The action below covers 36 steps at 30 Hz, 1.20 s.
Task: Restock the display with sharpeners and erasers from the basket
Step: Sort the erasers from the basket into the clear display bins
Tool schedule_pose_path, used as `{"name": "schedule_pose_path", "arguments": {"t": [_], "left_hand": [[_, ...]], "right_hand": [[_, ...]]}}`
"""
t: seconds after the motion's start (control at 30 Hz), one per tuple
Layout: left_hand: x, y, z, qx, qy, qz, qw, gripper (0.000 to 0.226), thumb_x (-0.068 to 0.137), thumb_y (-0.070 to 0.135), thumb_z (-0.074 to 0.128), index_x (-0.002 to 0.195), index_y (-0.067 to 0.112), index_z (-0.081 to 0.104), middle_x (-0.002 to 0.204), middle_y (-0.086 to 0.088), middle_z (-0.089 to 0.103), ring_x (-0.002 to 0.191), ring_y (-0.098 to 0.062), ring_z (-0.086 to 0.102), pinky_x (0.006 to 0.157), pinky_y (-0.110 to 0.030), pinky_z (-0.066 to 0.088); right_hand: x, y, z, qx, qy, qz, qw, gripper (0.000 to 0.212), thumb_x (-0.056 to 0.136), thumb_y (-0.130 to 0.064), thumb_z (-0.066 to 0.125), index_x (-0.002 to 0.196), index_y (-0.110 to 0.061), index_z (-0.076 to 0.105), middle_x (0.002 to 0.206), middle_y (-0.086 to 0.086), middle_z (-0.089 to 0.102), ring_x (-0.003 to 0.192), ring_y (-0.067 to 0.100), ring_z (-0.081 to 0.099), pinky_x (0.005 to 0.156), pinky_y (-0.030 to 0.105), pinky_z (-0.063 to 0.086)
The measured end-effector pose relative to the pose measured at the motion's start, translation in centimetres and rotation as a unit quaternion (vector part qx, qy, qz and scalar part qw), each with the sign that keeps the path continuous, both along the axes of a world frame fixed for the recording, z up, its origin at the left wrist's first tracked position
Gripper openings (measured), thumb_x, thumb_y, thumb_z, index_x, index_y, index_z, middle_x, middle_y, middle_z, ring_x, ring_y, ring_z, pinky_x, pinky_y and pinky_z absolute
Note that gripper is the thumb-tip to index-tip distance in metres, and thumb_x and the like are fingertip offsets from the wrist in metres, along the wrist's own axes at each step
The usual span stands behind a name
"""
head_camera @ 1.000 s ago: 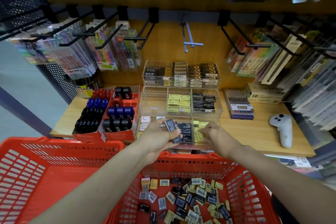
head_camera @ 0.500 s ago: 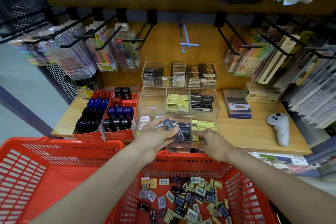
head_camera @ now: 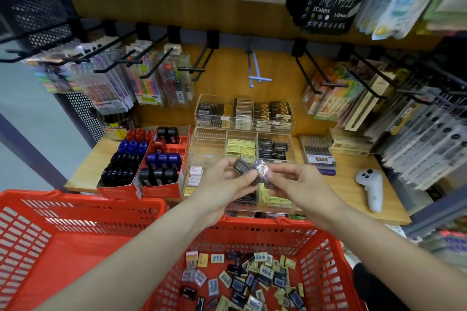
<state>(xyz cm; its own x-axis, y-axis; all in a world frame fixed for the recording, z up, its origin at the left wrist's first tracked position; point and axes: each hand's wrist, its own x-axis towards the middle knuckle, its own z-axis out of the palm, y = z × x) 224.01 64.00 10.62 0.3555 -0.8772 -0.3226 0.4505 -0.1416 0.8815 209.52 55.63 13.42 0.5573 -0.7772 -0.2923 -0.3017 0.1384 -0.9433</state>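
Two red baskets (head_camera: 328,247) are seen below the wooden desk (head_camera: 348,174), the right one strewn with erasers (head_camera: 262,272). Above the clear display trays (head_camera: 209,151), a dark eraser (head_camera: 242,166) is pinched by the left hand (head_camera: 222,184), a patterned one (head_camera: 261,168) by the right hand (head_camera: 300,184).

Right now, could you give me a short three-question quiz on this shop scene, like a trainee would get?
1. True or false: both hands, left hand and right hand, meet on small packs above the clear trays.
2. What colour is the basket that holds the loose erasers?
3. The white controller lies on the shelf: A) left of the trays, B) right of the trays, C) in the basket.

Key: 1 true; 2 red; 3 B.
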Motion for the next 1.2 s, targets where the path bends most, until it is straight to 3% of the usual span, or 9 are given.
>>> {"name": "schedule_pose_path", "arguments": {"t": [0.13, 0.3, 0.43, 0.57, 0.73, 0.87, 1.0, 1.13, 1.2], "left_hand": [[0.2, 0.5, 0.5, -0.053, -0.218, 0.005, 0.975, 0.011, 0.084, 0.010, 0.075, 0.094, 0.016, 0.074, 0.098, -0.002, 0.074, 0.098, -0.020, 0.068, 0.090, -0.033, 0.055], [-0.5, 0.9, 1.5, -0.130, -0.323, -0.011, 0.937, 0.025, 0.077, 0.000, 0.080, 0.092, 0.018, 0.073, 0.102, -0.005, 0.071, 0.097, -0.019, 0.067, 0.086, -0.028, 0.055], [-0.5, 1.5, 2.1, -0.108, -0.277, -0.021, 0.955, 0.030, 0.078, 0.000, 0.080, 0.104, 0.015, 0.075, 0.109, 0.002, 0.074, 0.104, -0.011, 0.068, 0.088, -0.021, 0.053], [-0.5, 1.8, 2.5, -0.068, -0.195, -0.045, 0.977, 0.048, 0.082, 0.013, 0.077, 0.127, 0.023, 0.064, 0.121, 0.010, 0.070, 0.115, -0.001, 0.062, 0.095, -0.019, 0.048], [-0.4, 1.9, 2.1, -0.042, -0.134, 0.017, 0.990, 0.037, 0.082, 0.002, 0.075, 0.115, 0.016, 0.065, 0.116, -0.007, 0.072, 0.103, -0.022, 0.070, 0.097, -0.036, 0.054], [-0.1, 1.9, 2.1, -0.036, -0.117, 0.019, 0.992, 0.037, 0.084, 0.000, 0.073, 0.115, 0.015, 0.062, 0.114, -0.003, 0.073, 0.101, -0.021, 0.070, 0.095, -0.034, 0.053], [0.4, 1.8, 2.4, -0.041, -0.103, 0.017, 0.994, 0.039, 0.087, -0.003, 0.068, 0.120, 0.014, 0.056, 0.115, 0.006, 0.073, 0.112, -0.017, 0.064, 0.104, -0.037, 0.044], [0.8, 1.9, 2.2, -0.025, -0.102, 0.021, 0.994, 0.033, 0.088, -0.004, 0.066, 0.115, 0.014, 0.063, 0.113, 0.006, 0.073, 0.118, -0.007, 0.060, 0.115, -0.042, 0.036], [0.9, 2.0, 2.2, -0.001, -0.086, 0.027, 0.996, 0.034, 0.087, 0.000, 0.070, 0.114, 0.020, 0.067, 0.115, 0.008, 0.068, 0.123, -0.002, 0.051, 0.119, -0.045, 0.030]], "right_hand": [[-0.6, 0.1, 1.6, 0.239, -0.113, -0.082, 0.961, 0.017, 0.097, -0.006, 0.057, 0.113, -0.002, 0.062, 0.109, 0.016, 0.071, 0.095, 0.031, 0.072, 0.079, 0.042, 0.061], [-0.3, 1.2, 2.9, 0.258, -0.181, -0.098, 0.944, 0.019, 0.090, 0.002, 0.063, 0.109, 0.002, 0.064, 0.092, 0.015, 0.073, 0.085, 0.024, 0.073, 0.071, 0.028, 0.062], [-0.3, 1.7, 2.7, 0.195, -0.170, -0.101, 0.961, 0.018, 0.083, 0.005, 0.069, 0.099, -0.004, 0.066, 0.102, 0.015, 0.072, 0.082, 0.018, 0.073, 0.072, 0.022, 0.060], [-0.5, 1.7, 3.0, 0.164, -0.169, -0.089, 0.968, 0.014, 0.084, 0.005, 0.068, 0.090, -0.007, 0.071, 0.096, 0.011, 0.076, 0.083, 0.016, 0.072, 0.074, 0.020, 0.059], [-0.8, 1.9, 3.0, 0.096, -0.148, -0.071, 0.982, 0.023, 0.085, 0.004, 0.068, 0.078, -0.018, 0.072, 0.086, 0.003, 0.077, 0.083, 0.018, 0.072, 0.074, 0.020, 0.058], [-0.6, 1.8, 2.5, 0.062, -0.111, -0.035, 0.991, 0.010, 0.092, -0.010, 0.063, 0.097, -0.008, 0.072, 0.080, 0.005, 0.066, 0.076, 0.014, 0.063, 0.076, 0.021, 0.057], [-0.6, 1.4, 2.5, 0.051, -0.086, -0.012, 0.995, 0.016, 0.096, -0.018, 0.059, 0.096, -0.009, 0.072, 0.073, 0.001, 0.059, 0.072, 0.011, 0.058, 0.075, 0.022, 0.057], [-1.2, 0.1, 2.8, -0.012, -0.050, -0.020, 0.998, 0.027, 0.095, -0.014, 0.061, 0.121, -0.011, 0.067, 0.081, 0.004, 0.061, 0.074, 0.013, 0.058, 0.084, 0.029, 0.054], [-1.5, -0.6, 3.2, -0.053, -0.042, -0.048, 0.997, 0.031, 0.087, -0.013, 0.072, 0.118, -0.018, 0.067, 0.090, 0.003, 0.068, 0.073, 0.009, 0.065, 0.080, 0.028, 0.054]]}}
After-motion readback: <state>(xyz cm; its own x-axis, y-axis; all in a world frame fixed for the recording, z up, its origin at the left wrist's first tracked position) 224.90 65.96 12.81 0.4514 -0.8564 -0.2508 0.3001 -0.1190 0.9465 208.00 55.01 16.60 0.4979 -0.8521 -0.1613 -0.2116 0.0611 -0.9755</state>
